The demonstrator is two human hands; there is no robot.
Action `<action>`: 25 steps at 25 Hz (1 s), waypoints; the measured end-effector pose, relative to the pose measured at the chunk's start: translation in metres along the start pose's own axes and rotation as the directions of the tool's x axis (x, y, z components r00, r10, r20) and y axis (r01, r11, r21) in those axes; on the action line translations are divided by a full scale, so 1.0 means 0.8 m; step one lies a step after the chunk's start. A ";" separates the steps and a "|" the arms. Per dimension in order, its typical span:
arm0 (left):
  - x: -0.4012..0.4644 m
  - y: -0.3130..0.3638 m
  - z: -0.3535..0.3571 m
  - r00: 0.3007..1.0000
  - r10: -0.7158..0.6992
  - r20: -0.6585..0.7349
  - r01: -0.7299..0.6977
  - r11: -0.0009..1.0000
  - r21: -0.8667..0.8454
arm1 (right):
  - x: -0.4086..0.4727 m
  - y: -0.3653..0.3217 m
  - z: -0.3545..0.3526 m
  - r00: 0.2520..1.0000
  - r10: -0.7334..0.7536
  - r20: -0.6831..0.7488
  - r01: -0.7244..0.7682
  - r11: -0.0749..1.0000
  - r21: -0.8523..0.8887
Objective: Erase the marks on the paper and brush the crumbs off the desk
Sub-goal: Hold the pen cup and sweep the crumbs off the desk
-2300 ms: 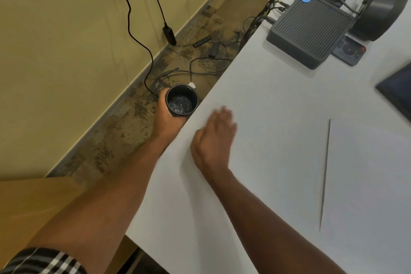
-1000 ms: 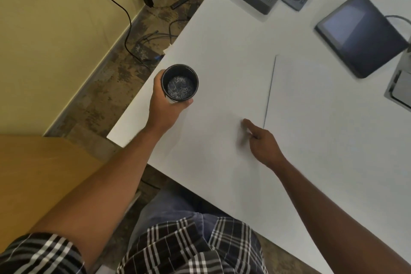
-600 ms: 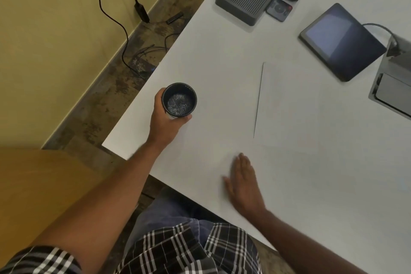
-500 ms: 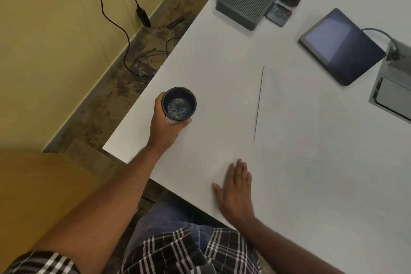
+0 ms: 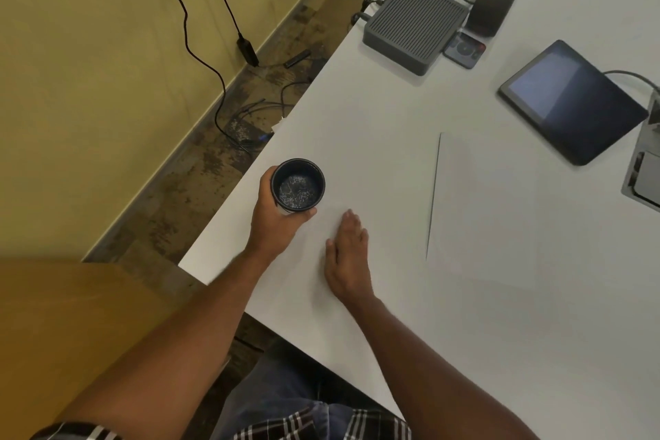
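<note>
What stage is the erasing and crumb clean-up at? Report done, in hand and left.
Done, it seems: the paper shows no marks that I can make out, and the dark cup already holds pale crumbs. In hand: the left hand grips the cup by the desk edge, while the right hand lies flat on the desk beside it, fingers toward the cup. Left: any last crumbs, too small to see here.

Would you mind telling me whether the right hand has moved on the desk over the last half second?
Yes. The right hand has slid forward from the desk's near edge toward the cup.
</note>
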State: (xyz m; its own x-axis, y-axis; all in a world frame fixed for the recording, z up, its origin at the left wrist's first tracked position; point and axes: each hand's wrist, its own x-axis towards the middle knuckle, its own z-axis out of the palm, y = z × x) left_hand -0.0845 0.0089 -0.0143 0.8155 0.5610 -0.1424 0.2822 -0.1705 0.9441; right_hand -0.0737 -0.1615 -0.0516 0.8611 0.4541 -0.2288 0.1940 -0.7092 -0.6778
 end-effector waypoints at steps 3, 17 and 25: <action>0.016 -0.001 -0.006 1.000 -0.006 -0.005 0.006 1.000 0.000 | 0.007 0.021 -0.019 0.974 0.101 -0.205 -0.081 0.991 0.103; 0.136 -0.003 -0.060 0.994 0.005 -0.112 0.000 0.999 0.040 | 0.095 -0.048 0.015 0.982 0.045 -0.186 0.008 0.961 0.276; 0.182 -0.031 -0.093 0.982 -0.026 -0.189 0.030 0.999 0.020 | -0.002 -0.098 0.098 0.981 0.192 0.013 -0.181 0.945 -0.273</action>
State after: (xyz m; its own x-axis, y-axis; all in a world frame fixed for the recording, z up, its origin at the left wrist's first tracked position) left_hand -0.0108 0.1553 -0.0364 0.6977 0.7082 -0.1081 0.3165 -0.1694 0.9333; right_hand -0.1271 -0.0647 -0.0529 0.8763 0.3163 -0.3633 0.1557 -0.8998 -0.4077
